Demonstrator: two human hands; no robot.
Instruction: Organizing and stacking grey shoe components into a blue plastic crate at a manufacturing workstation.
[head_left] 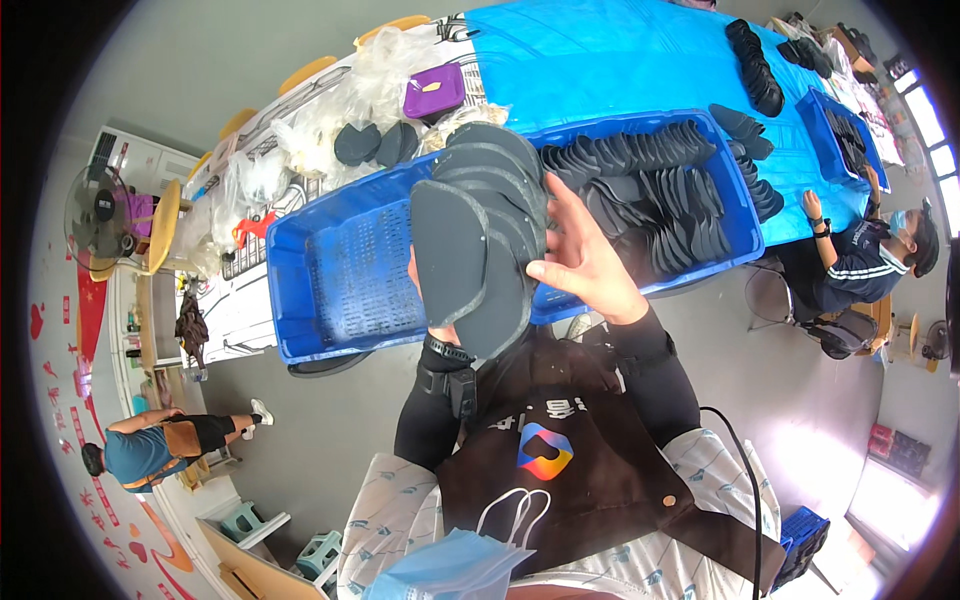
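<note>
Pads (690, 205) in crate (742, 190), sheet (610, 60) behind, fan (103, 207) left

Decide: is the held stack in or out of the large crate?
Out: the dark stack overlaps the near rim of the large crate.

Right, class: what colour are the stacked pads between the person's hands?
Dark grey, nearly black; the stacked pads show best in the head view.
</note>
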